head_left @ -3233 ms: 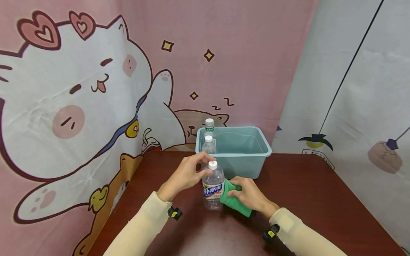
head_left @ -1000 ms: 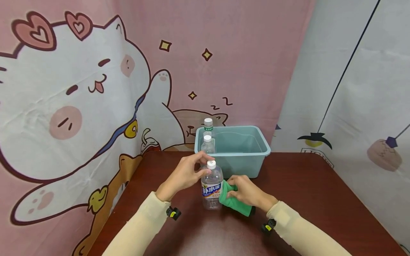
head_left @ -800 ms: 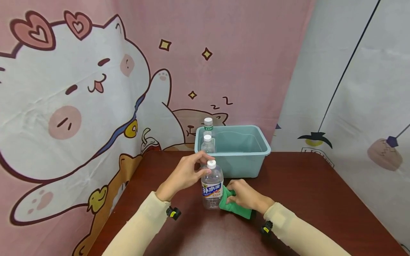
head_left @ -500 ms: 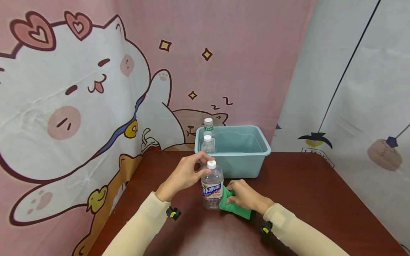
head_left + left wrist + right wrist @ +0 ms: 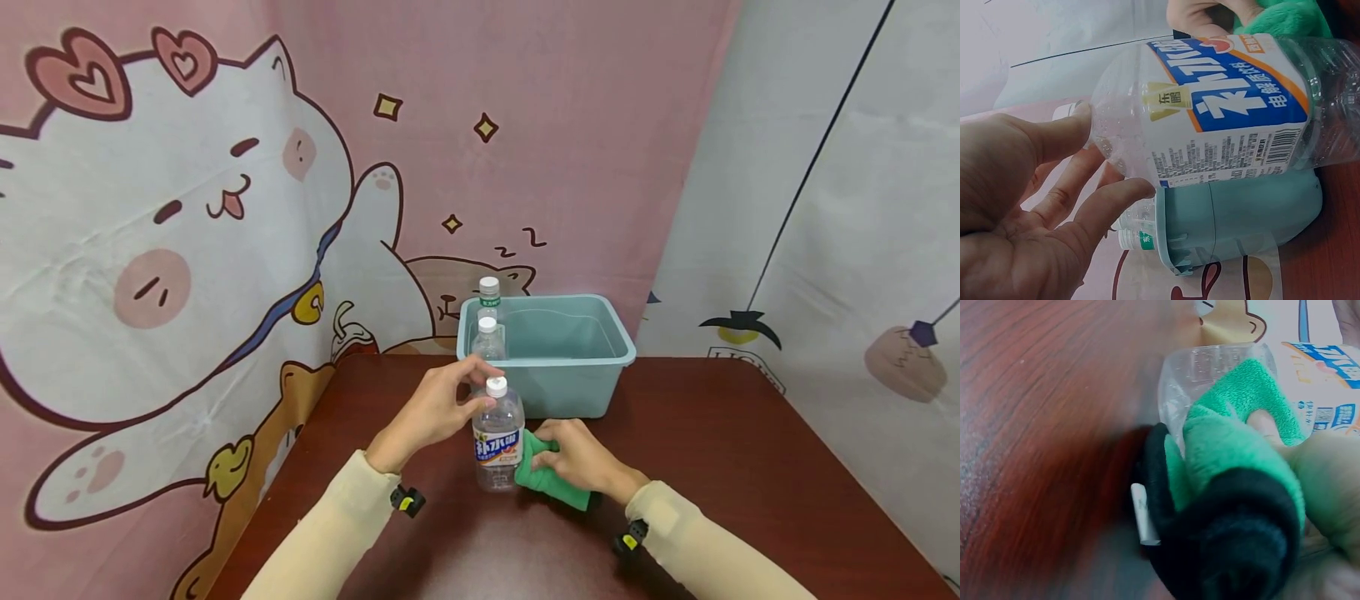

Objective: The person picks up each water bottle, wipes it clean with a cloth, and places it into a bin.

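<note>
A clear plastic bottle [image 5: 498,450] with a white cap and a blue-and-white label stands upright on the dark red table. My left hand [image 5: 444,400] holds it near the top, thumb and fingers round the neck and shoulder just under the cap, as the left wrist view [image 5: 1054,194] also shows. My right hand [image 5: 581,457] grips a folded green cloth [image 5: 551,483] with a black edge. The cloth [image 5: 1241,425] lies against the lower right side of the bottle in the right wrist view. Part of the cloth is tucked out of sight under my right fingers.
Behind the bottle sits a pale blue plastic tub [image 5: 566,387]. Two more clear bottles with white caps show at its left end, the nearer one [image 5: 488,337] in front of a green-banded one [image 5: 489,300]. A printed cloth backdrop [image 5: 585,150] hangs behind the table [image 5: 697,467].
My right hand with the green cloth dipped a little along the bottle's side, then rose slightly. My left hand and the bottle have stayed in place.
</note>
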The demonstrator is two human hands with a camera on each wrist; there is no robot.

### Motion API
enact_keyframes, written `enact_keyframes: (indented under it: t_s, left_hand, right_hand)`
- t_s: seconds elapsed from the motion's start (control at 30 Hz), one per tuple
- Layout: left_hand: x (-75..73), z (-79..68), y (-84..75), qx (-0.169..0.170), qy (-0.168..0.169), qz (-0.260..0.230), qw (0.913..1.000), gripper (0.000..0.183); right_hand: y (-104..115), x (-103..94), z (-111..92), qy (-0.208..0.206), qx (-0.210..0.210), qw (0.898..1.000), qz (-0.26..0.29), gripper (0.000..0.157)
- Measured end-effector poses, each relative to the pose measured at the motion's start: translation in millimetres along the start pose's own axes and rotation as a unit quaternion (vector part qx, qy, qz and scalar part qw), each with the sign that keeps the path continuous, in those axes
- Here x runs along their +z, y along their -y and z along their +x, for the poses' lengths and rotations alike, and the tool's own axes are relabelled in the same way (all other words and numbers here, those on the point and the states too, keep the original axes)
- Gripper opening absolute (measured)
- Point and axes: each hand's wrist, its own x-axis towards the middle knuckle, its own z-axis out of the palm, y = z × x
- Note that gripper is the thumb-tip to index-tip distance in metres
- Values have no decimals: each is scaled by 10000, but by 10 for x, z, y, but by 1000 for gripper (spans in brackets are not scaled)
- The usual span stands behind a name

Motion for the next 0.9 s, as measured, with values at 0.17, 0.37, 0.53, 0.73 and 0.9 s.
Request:
enact_keyframes:
  t_s: [0.17, 0.37, 0.53, 0.73, 0.9]
  left_hand:
    - [-2, -3, -12, 4, 15, 3, 10000, 39]
    - [-4, -12, -18, 30, -11, 42, 10000, 37]
    - [2, -19, -11, 34, 11, 59, 10000, 36]
    - [6, 2, -21, 25, 23, 123, 9999, 37]
    - [7, 22, -17, 142, 2, 277, 9995, 37]
  right_hand:
    - [40, -83, 23, -284, -47, 9994, 182, 16]
    - [193, -263, 92, -612, 2, 9974, 387, 21]
    - [324, -420, 147, -769, -72, 9963, 373, 21]
    - [457, -568, 262, -958, -40, 9946, 386, 18]
    - [591, -622, 408, -1097, -104, 9931, 404, 22]
